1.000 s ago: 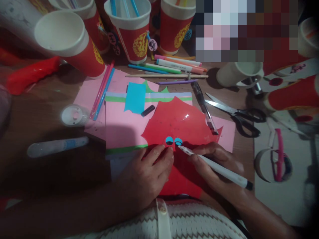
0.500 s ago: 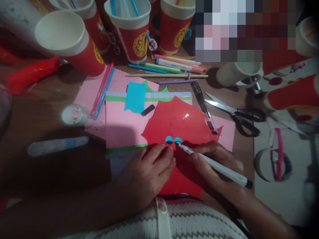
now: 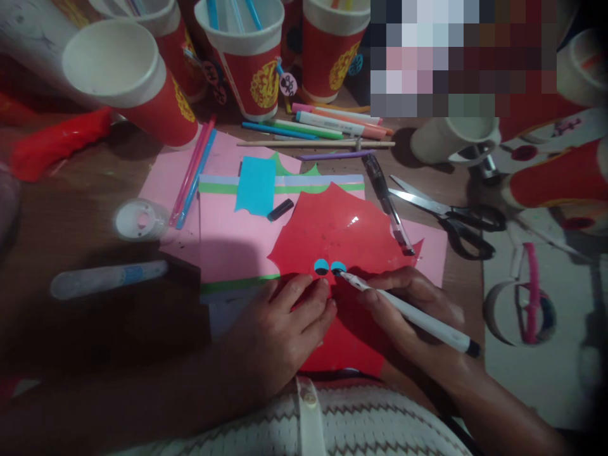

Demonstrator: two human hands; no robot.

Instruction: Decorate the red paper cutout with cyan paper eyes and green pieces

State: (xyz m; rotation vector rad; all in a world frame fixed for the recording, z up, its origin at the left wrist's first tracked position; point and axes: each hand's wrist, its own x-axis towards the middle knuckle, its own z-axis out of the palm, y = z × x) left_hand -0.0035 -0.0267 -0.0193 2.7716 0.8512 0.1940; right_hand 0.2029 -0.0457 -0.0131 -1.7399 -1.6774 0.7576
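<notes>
A red paper cutout (image 3: 342, 221) with jagged edges lies in front of me. On it are two small blue discs with black lower parts, the left disc (image 3: 322, 266) and the right disc (image 3: 338, 268). My left hand (image 3: 294, 323) rests flat on the red paper just below the discs, fingers stretched out. In my right hand (image 3: 408, 310) a white marker (image 3: 422, 316) is gripped, its tip touching the right disc. A black pen cap (image 3: 281, 209) lies on the pink sheet (image 3: 232, 244), beside a blue paper piece (image 3: 256, 185).
Black-handled scissors (image 3: 456, 218) and a black pen (image 3: 387, 199) lie to the right. Several markers (image 3: 327, 126) sit at the back, before red paper cups (image 3: 256, 69). A clear tube (image 3: 109, 278) lies left; a tape roll (image 3: 503, 313) is at right.
The lower part of the right disc is now filled with black, where before it showed an outline. The marker tip has shifted slightly; my left hand stays in place.
</notes>
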